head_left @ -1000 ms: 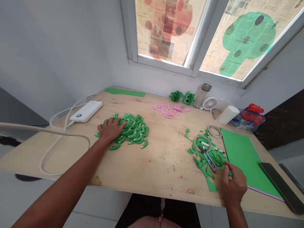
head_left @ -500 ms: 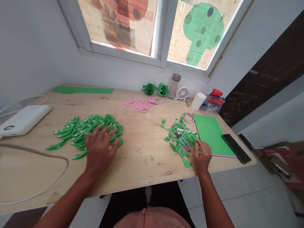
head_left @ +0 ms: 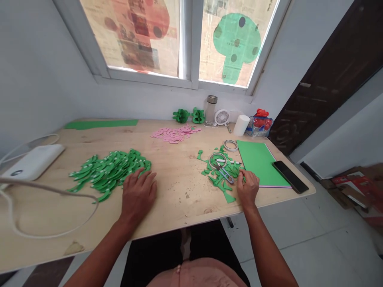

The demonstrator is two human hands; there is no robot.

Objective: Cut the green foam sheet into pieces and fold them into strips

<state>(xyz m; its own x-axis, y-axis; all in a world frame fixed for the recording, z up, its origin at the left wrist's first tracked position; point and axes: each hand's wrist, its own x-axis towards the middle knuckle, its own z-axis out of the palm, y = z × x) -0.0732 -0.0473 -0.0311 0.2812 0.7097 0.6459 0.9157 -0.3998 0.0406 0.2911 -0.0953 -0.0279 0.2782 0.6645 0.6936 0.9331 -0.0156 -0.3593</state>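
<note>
My left hand point(head_left: 139, 197) lies flat on the table with its fingers slightly apart, fingertips at the near right edge of a heap of green paper cutouts point(head_left: 110, 171) with small white marks. It holds nothing. On the right, my right hand point(head_left: 247, 187) rests loosely curled on the tabletop; nothing shows in it, though the palm side is hidden. Beside its fingers lie green paper scraps point(head_left: 226, 187). Blue-handled snips point(head_left: 226, 174), a white pen point(head_left: 235, 162) and a tape roll point(head_left: 218, 160) sit on those scraps. Another tape roll point(head_left: 230, 146) lies just behind.
Green sheets point(head_left: 259, 161) and a black phone point(head_left: 290, 177) lie at the right. Pink cutouts point(head_left: 173, 134), green paper ornaments point(head_left: 181, 115), a glass bottle point(head_left: 210, 111) and a small fan point(head_left: 222, 117) stand or lie toward the wall. A power bank point(head_left: 38, 161) with a cable is left.
My left hand has drawn back from on top of the green cutouts to the near right edge of the heap. My right hand stays curled beside the scraps. The camera view has shifted.
</note>
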